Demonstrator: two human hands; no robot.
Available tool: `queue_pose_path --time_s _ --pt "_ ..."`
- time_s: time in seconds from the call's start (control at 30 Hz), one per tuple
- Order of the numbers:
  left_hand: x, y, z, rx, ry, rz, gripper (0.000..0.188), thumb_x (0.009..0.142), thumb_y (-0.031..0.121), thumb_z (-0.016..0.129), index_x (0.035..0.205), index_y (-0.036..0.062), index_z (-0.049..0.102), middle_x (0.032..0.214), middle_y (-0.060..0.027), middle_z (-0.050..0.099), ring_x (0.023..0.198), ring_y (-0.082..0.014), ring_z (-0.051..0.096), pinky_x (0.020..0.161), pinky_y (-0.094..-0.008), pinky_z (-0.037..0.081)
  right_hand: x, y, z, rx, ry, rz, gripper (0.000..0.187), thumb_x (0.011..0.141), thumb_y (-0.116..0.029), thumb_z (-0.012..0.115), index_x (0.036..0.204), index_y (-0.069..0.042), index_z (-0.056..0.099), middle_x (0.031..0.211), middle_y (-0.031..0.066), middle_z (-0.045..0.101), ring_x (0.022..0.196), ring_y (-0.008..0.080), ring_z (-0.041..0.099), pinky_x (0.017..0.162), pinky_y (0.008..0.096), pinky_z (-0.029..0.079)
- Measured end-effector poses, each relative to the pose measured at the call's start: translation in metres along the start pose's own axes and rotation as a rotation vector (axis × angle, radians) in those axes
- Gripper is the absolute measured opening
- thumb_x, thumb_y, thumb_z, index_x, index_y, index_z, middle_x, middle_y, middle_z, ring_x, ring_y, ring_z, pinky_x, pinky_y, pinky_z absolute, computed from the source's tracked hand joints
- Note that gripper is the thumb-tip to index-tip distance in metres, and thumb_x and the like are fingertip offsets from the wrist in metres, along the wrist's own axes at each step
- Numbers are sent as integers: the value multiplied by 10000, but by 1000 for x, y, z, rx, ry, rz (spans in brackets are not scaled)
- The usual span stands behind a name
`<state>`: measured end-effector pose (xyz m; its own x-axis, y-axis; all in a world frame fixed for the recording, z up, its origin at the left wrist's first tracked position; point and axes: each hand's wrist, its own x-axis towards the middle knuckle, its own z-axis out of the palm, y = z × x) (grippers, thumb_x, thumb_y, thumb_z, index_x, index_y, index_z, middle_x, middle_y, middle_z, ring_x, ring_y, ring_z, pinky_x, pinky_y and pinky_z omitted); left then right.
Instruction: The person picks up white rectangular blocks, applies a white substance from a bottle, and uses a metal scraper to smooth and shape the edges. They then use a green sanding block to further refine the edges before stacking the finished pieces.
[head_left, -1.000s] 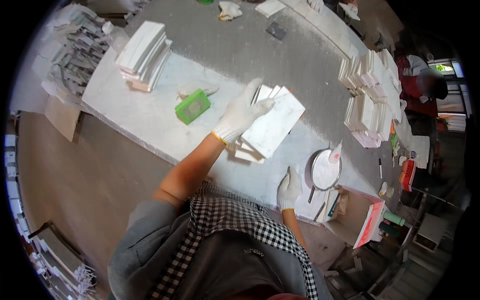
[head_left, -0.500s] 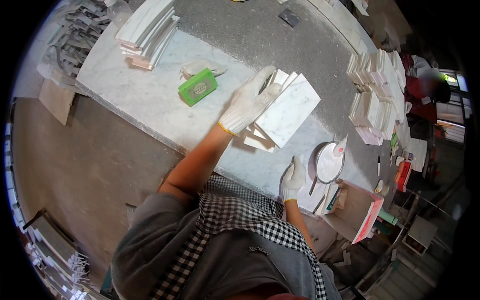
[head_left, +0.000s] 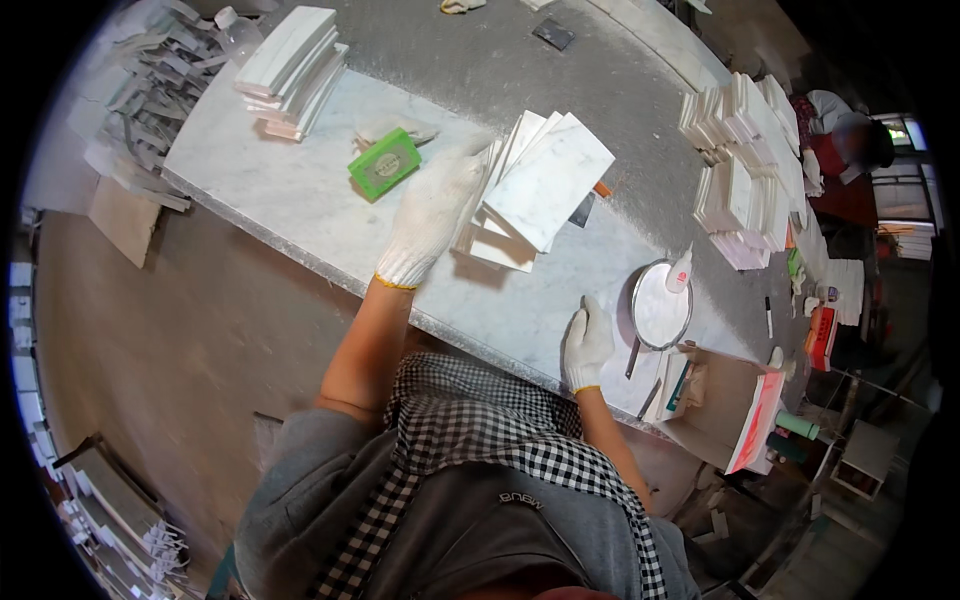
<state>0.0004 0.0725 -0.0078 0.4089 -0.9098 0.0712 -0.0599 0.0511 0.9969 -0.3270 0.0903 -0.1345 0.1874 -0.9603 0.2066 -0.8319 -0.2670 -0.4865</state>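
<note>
My left hand (head_left: 437, 208), in a white knit glove with a yellow cuff, lies along the left side of a leaning stack of white marble tiles (head_left: 550, 180). Its fingers are stretched out against the tile edges, the tips partly lost against the white stone. Front right, my right hand (head_left: 588, 345), gloved alike, rests on the marble slab (head_left: 480, 320) with fingers extended and holding nothing visible. Close to its right is a round pan (head_left: 660, 315) of white material, a small white bottle (head_left: 679, 272) at its rim. A green box (head_left: 385, 165) sits left of my left hand.
Another tile stack (head_left: 290, 70) stands at the back left, and more tile stacks (head_left: 740, 170) at the right. An open carton (head_left: 715, 400) is at the front right. A dark square piece (head_left: 552, 34) lies farther back. Another person (head_left: 850, 150) is at the far right.
The tile stack has shifted left on the slab, uncovering a dark piece and an orange piece behind it. My left hand has moved left, from over the stack to its side. My right hand stays put.
</note>
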Motion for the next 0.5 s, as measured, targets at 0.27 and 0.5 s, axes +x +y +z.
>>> queue_pose_path --time_s 0.27,0.5 --pt "-8 52 34 830 -26 352 612 900 518 638 1164 -33 669 1141 -199 677 1068 -359 625 938 -436 490 -8 9 -4 104 33 -24 314 992 -204 533 1251 -76 655 1086 164 692 1022 336 661 899 448 510" --pt "10 60 88 1363 3 195 715 785 649 714 1119 17 688 1097 -177 708 1039 -331 649 884 -445 486 -2 15 9 139 65 -52 302 979 -218 526 1236 -122 653 1095 155 694 1017 353 660 882 468 520"
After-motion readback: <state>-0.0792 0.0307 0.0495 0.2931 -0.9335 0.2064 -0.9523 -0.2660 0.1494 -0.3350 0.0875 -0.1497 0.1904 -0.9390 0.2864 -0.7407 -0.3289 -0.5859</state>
